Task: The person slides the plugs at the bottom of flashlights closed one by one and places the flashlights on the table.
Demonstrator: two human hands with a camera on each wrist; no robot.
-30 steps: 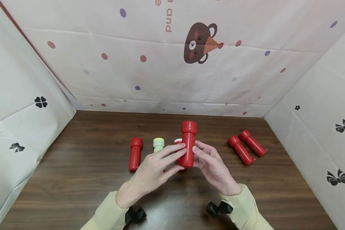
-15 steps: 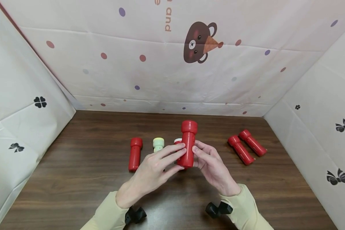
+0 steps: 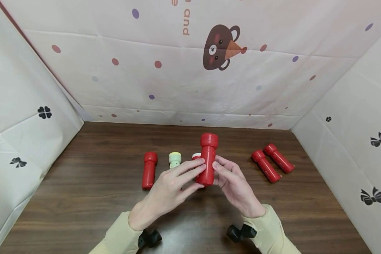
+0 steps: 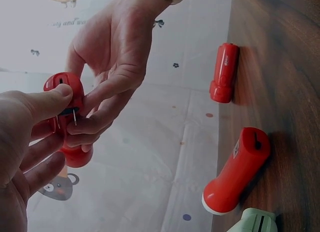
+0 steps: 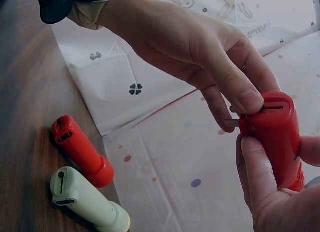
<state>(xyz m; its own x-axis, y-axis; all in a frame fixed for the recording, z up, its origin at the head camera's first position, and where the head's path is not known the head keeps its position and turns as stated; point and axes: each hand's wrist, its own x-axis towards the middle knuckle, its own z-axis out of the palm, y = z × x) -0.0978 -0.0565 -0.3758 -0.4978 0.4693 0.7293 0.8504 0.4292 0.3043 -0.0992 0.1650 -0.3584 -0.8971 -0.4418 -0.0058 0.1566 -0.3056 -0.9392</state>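
Observation:
In the head view a red flashlight [image 3: 208, 155] is held up over the table, head end away from me. My right hand [image 3: 236, 188] grips its body from the right, thumb on the near side. From the left, my left hand [image 3: 168, 187] holds its lower part, fingers along the side. The left wrist view shows the left thumb [image 4: 61, 92] on the slotted tail end. Two metal plug prongs [image 5: 232, 123] stick out from the tail's side, beside the left thumb in the right wrist view. A red flashlight with a white rim [image 3: 196, 156] is mostly hidden behind the held one.
On the wooden table [image 3: 108, 211], another red flashlight [image 3: 149, 171] and a pale green one [image 3: 175, 158] lie to the left. Two red flashlights, one [image 3: 266, 165] beside the other [image 3: 279, 158], lie at the right. Printed white sheets [image 3: 127, 84] wall the back and sides.

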